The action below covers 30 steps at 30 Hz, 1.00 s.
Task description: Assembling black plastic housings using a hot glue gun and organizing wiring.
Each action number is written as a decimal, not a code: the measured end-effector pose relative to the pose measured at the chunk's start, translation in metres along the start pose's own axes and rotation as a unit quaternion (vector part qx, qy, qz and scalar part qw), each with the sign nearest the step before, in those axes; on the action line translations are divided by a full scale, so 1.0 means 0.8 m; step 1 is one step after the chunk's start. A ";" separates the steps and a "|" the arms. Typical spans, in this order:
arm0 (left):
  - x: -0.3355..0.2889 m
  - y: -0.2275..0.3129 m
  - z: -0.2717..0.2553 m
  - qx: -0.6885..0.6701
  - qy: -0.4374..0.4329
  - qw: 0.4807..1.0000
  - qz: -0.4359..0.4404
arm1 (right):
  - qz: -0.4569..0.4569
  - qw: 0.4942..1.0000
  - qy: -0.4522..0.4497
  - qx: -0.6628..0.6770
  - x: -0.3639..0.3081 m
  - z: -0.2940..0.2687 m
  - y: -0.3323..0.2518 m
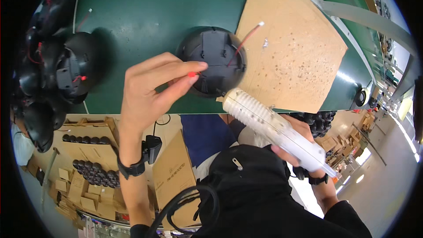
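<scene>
Pinching a thin red wire (192, 74) between thumb and forefinger, my left hand (152, 86) holds it against the back of a round black shell (213, 61) that lies face down at the near edge of the green table (141, 13), likely so the wire stays put where it meets the housing. My right hand (294, 143) is clenched around the handle of a white glue gun (272, 128), whose nozzle points at the shell's lower rim, just beside the pinched wire; I judge it is angled that way to reach the same spot. A second red wire (246, 39) runs from the shell's middle out over a sheet of brown cardboard (291, 48), which touches the shell's right side and is speckled with dark spots, so it probably serves as a work mat. More black shells (66, 68) with red wiring are heaped at the table's left end, well apart from the one in hand. Below the table edge, open brown cartons (88, 158) hold rows of small black round parts, and a flat cardboard box (174, 167) with dark printing on its side stands near my left wrist. Both wrists carry black straps.
</scene>
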<state>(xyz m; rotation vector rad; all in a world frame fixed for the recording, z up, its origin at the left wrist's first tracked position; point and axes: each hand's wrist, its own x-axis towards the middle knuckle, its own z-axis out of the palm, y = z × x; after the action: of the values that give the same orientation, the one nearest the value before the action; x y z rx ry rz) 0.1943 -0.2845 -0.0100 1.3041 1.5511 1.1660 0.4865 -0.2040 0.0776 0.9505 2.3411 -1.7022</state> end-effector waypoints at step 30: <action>0.050 -0.060 0.016 -0.171 0.042 0.975 -0.136 | -0.016 0.997 0.013 -0.077 0.046 0.046 -0.016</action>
<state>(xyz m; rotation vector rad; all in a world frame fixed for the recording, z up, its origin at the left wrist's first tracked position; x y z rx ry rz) 0.1871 -0.2456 -0.0603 0.8001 1.4546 1.2552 0.4401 -0.2231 0.0593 0.9201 2.4741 -1.5015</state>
